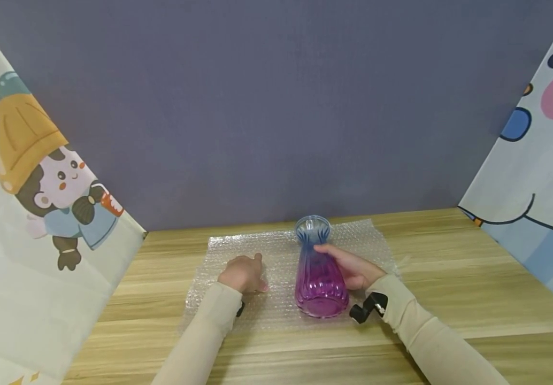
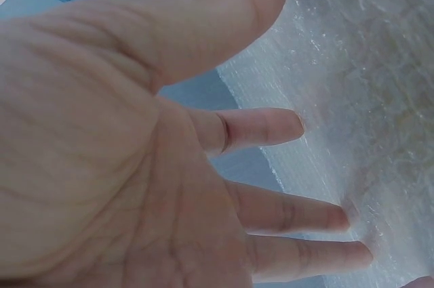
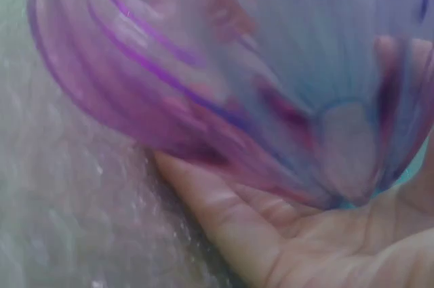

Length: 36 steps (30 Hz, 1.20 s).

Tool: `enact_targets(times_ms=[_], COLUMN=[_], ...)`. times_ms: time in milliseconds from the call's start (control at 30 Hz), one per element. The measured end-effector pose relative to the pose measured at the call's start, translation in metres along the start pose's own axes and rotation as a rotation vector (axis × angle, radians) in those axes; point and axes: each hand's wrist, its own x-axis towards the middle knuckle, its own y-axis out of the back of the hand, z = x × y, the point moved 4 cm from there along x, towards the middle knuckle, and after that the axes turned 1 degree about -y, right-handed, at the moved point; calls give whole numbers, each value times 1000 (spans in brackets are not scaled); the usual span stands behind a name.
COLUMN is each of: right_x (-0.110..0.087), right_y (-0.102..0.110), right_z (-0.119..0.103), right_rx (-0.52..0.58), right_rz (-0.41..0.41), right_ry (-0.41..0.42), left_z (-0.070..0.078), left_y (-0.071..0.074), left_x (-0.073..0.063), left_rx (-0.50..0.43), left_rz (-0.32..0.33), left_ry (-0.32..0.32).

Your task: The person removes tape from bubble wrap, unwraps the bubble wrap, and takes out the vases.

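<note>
A ribbed glass vase [image 1: 321, 283], blue at the neck and purple toward its base, is over a sheet of bubble wrap [image 1: 276, 315]. Its neck points toward the back wall; whether it lies on the wrap or is held just above it I cannot tell. My right hand [image 1: 355, 270] grips the vase from the right, thumb across the upper body. In the right wrist view, fingers [image 3: 230, 217] curve under the glass. Left of the vase, my left hand [image 1: 243, 274] has its fingers spread, with the fingertips at the bubble wrap [image 2: 366, 51] in the left wrist view.
The wrap lies on a wood-grain table [image 1: 127, 321]. A plain grey-blue wall [image 1: 276, 117] rises behind it. Cartoon-printed panels stand at the left [image 1: 12, 278] and right [image 1: 536, 187].
</note>
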Motion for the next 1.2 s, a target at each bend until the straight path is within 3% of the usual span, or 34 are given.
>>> enact_targets(times_ms=[1200], right_x=[-21], right_y=[-4], right_z=[-29], right_rx=[-81], right_rz=[45], right_ry=[87], left_z=[-1], left_y=[-2], left_x=[1], left_rx=[-1], left_rz=[0], left_ry=[0])
